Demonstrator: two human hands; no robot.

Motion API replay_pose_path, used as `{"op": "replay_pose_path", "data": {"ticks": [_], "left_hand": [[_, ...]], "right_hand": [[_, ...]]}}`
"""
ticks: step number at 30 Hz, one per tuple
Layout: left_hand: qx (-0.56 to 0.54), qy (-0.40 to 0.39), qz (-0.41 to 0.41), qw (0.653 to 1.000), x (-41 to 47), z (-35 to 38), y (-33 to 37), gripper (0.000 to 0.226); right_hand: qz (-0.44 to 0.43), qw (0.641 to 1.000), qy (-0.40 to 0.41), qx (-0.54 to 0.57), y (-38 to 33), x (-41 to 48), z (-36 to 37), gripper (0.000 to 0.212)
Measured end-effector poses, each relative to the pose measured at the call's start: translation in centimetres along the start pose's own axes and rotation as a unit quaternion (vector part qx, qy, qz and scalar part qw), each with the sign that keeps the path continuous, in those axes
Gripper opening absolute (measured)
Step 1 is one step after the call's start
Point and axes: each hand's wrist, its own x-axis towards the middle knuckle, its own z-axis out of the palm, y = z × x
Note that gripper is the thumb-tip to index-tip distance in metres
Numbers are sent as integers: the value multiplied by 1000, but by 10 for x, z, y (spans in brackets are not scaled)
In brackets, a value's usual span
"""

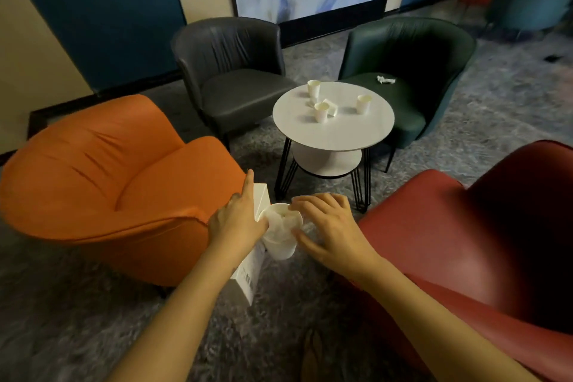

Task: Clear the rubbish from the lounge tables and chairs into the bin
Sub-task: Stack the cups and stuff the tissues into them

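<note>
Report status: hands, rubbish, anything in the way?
Left hand holds box, cup against it. Right hand at cup, grip unclear. Three cups on table, paper on green chair. Bin not in view.
</note>
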Motion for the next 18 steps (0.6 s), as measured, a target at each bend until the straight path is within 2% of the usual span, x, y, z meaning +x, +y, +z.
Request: {"op": "replay_pose_path", "data": {"ticks": [7,18], "left_hand": [[6,-26,37,999,158,23,37,91],[-6,-68,82,994,363,39,85,86]], "right_hand": [[122,991,60,10,113,92,14,31],[208,975,82,-9,266,225,13,26]]}}
